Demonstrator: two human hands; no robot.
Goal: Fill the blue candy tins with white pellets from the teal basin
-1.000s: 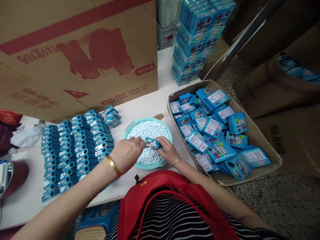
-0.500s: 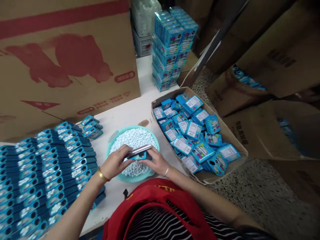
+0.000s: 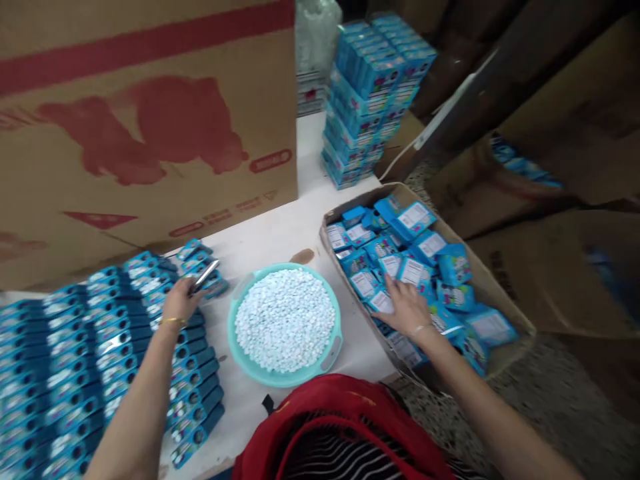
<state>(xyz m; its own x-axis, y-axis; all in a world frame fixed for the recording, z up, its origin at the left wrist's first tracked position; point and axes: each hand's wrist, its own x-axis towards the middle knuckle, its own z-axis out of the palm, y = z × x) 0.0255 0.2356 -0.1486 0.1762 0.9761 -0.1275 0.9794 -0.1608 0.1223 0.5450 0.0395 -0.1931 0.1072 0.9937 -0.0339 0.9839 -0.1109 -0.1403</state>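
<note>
My left hand [image 3: 181,300] is closed round a slim, shiny metal tool [image 3: 205,276], whose exact kind I cannot make out. It is over the end of the rows of small blue boxes [image 3: 110,333], which stand with round dark holes in their faces. My right hand [image 3: 407,310] reaches into an open carton [image 3: 515,333], fingers apart, touching loose blue boxes [image 3: 415,215] with white printed panels. Between my hands sits a turquoise basin [image 3: 235,347] full of small pale-blue pellets [image 3: 285,320].
A large brown carton [image 3: 165,133] with red print stands along the back of the white table [image 3: 260,233]. Wrapped blue packs [image 3: 370,100] are stacked behind the open carton. More cartons [image 3: 540,267] holding blue packs stand on the floor at right.
Both hands have left the basin, where they held a blue box and the metal tool. My left hand has moved left with the tool; my right hand has moved right into the carton.
</note>
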